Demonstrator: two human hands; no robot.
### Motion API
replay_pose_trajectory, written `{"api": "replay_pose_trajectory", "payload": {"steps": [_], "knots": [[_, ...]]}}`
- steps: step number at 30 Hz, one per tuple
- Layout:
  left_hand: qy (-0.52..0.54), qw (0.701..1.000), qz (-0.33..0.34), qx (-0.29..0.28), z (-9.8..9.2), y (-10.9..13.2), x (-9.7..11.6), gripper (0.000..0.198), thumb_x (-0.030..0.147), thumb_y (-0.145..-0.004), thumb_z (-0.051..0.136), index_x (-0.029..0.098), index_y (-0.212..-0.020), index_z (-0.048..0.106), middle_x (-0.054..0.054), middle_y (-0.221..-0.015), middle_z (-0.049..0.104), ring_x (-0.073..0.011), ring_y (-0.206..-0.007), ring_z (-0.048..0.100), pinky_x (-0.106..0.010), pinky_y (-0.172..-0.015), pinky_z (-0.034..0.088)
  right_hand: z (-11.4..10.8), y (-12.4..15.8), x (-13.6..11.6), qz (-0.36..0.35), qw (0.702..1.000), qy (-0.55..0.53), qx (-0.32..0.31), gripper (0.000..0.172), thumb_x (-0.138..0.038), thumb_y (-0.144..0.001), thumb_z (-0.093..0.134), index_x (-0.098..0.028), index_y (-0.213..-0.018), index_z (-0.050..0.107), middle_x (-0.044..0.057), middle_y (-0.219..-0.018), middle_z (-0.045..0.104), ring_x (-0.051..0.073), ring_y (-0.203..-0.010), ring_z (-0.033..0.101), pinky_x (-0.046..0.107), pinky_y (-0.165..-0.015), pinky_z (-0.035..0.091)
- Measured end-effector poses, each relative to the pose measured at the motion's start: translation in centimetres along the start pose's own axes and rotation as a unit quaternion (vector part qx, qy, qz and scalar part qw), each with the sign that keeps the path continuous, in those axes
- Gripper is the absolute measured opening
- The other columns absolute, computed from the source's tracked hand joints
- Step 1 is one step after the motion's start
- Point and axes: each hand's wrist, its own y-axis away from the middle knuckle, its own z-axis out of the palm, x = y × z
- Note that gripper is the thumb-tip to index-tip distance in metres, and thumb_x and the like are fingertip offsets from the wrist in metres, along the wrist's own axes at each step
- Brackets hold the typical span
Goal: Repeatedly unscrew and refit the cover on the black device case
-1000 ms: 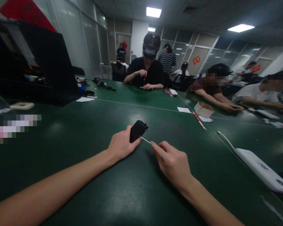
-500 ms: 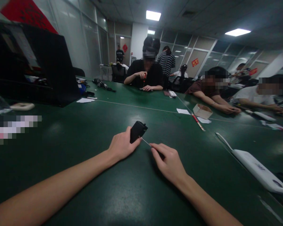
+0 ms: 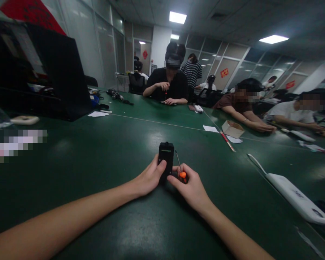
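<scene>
A small black box-shaped device (image 3: 166,156) stands upright on the green table (image 3: 97,162), just beyond my hands. My left hand (image 3: 148,178) grips its lower left side, thumb on the front. My right hand (image 3: 189,186) touches the device's lower right side and is closed round a small screwdriver (image 3: 180,169) with an orange handle, whose thin metal shaft points up and away beside the device.
A white flat device (image 3: 295,195) lies at the right. A small cardboard box (image 3: 233,128), papers and a red tool lie further back. A black open case (image 3: 51,72) stands at the left. Several people sit at work round the far side.
The black device has been turned from tilted to upright and drawn nearer. The screwdriver tip has left the device's side and now points upward in my right hand.
</scene>
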Motion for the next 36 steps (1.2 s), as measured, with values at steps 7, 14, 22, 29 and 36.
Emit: {"api": "replay_pose_trajectory", "payload": {"steps": [7,14,22,29,36], "knots": [[-0.163,0.959,0.146,0.178,-2.3,-1.6,-0.9,0.064,0.046,-0.088,0.057,0.022,-0.140,0.029,-0.015,-0.143,0.043,-0.0272,-0.130,0.045,-0.044,-0.102,0.041,-1.3,-0.8,0.6,0.046,0.996,-0.077,-0.013,0.031,-0.042,-0.081,0.067,-0.021,-0.075,0.045,-0.004,-0.070,0.054,0.009,-0.053,0.042,0.023,-0.052,0.034],[-0.406,0.859,0.307,-0.059,-2.9,-0.8,0.1,0.060,0.063,-0.079,0.062,0.018,-0.119,0.059,-0.011,-0.115,0.068,-0.0269,-0.107,0.061,-0.042,-0.095,0.039,-1.8,-1.3,1.4,0.030,0.998,0.045,-0.042,0.026,-0.041,-0.084,0.063,-0.020,-0.074,0.051,-0.006,-0.059,0.049,0.011,-0.054,0.044,0.024,-0.053,0.034],[-0.504,0.832,0.229,-0.043,-2.7,-1.0,-0.4,0.052,0.064,-0.087,0.050,0.018,-0.105,0.066,-0.006,-0.097,0.072,-0.0233,-0.087,0.066,-0.035,-0.076,0.041,-4.2,-1.8,1.5,-0.129,0.949,0.278,-0.074,0.026,-0.026,-0.098,0.044,-0.019,-0.107,0.067,0.005,-0.093,0.071,0.018,-0.083,0.064,0.029,-0.077,0.045],[-0.532,0.823,0.200,-0.003,-2.9,-1.1,-0.1,0.032,0.043,-0.097,0.044,0.021,-0.100,0.067,-0.003,-0.096,0.073,-0.0203,-0.085,0.065,-0.034,-0.075,0.039,-8.2,-2.4,1.3,-0.253,0.823,0.488,-0.142,0.028,-0.014,-0.095,0.047,-0.020,-0.114,0.066,0.009,-0.099,0.068,0.020,-0.087,0.060,0.032,-0.075,0.039],[-0.531,0.826,0.190,0.008,-3.1,-1.3,0.0,0.031,0.036,-0.098,0.041,0.021,-0.098,0.068,-0.001,-0.091,0.073,-0.0189,-0.082,0.065,-0.034,-0.074,0.039,-7.4,-2.1,1.0,-0.288,0.802,0.510,-0.119,0.025,-0.015,-0.096,0.047,-0.019,-0.112,0.066,0.009,-0.099,0.067,0.019,-0.085,0.058,0.031,-0.072,0.037]]}}
